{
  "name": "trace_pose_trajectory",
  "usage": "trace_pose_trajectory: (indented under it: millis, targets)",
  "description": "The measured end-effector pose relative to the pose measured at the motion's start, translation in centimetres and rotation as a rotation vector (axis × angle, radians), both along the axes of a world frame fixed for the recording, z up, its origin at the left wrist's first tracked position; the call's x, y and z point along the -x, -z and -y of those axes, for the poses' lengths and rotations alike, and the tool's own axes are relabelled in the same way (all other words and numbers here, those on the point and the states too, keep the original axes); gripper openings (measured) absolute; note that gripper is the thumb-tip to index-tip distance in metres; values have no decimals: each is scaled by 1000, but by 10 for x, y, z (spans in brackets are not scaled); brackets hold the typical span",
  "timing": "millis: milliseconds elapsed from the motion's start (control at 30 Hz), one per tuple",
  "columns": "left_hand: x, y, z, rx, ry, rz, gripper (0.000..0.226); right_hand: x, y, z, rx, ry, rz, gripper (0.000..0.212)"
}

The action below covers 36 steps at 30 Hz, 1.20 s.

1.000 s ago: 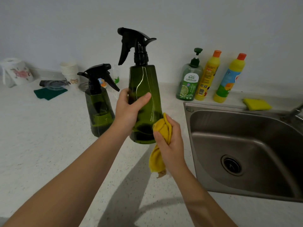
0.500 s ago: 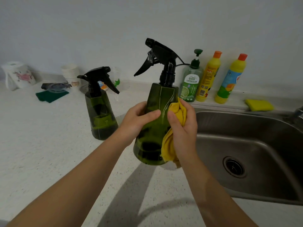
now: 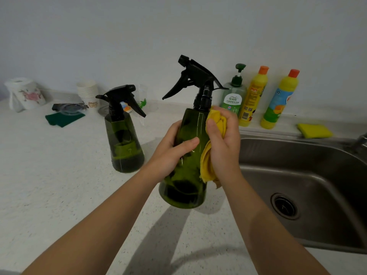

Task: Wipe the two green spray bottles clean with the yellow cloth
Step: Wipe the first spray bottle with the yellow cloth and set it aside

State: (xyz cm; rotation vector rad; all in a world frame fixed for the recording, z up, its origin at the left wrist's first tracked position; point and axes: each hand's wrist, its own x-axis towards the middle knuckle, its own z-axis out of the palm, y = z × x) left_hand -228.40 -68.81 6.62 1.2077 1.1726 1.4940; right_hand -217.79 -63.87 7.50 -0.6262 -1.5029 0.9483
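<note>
A dark green spray bottle [image 3: 188,175] with a black trigger head is lifted above the counter, tilted slightly right. My left hand [image 3: 172,149] grips its body from the left, thumb across the front. My right hand [image 3: 222,143] holds the bunched yellow cloth [image 3: 214,124] against the bottle's upper right side; a fold of cloth hangs below my palm. The second green spray bottle [image 3: 126,143] stands upright on the white counter [image 3: 49,185] to the left, untouched, with some liquid in it.
A steel sink [image 3: 309,175] lies at the right, a tap at its far edge. Behind it stand a green pump bottle [image 3: 233,96], two yellow bottles [image 3: 252,100] and a yellow sponge [image 3: 314,131]. Paper cups [image 3: 88,94], a green scouring pad [image 3: 63,118] and a paper roll [image 3: 23,94] sit far left.
The held bottle has come down and to the right, tilting. My right hand with the cloth has slid up from the bottle's base to its shoulder.
</note>
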Motion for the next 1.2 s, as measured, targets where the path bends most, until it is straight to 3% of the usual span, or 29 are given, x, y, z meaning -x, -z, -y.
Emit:
trace_pose_trajectory:
  millis: [167, 333, 467, 667, 800, 933, 1200]
  targets:
    - [5, -9, -8, 0, -145, 87, 46, 6, 25, 11, -110, -38, 132, 34]
    - [9, -13, -15, -16, -202, 61, 40, 2, 56, 28, -46, -85, 193, 44]
    - [6, -10, -13, 102, -81, 46, 45, 2, 53, 25, 116, -70, 99, 51]
    - [8, -10, -6, 88, 13, -15, 9, -9, 27, 15, 102, -55, -63, 37]
    - [10, -5, -8, 40, 39, -28, 37, -7, 20, 18, 77, -40, -131, 37]
    - [6, -5, -7, 48, 127, 14, 33, -5, 12, 12, 34, -41, -120, 36]
    - [1, -4, -6, 35, 28, 25, 43, 1, 6, -4, -114, 36, 74, 31]
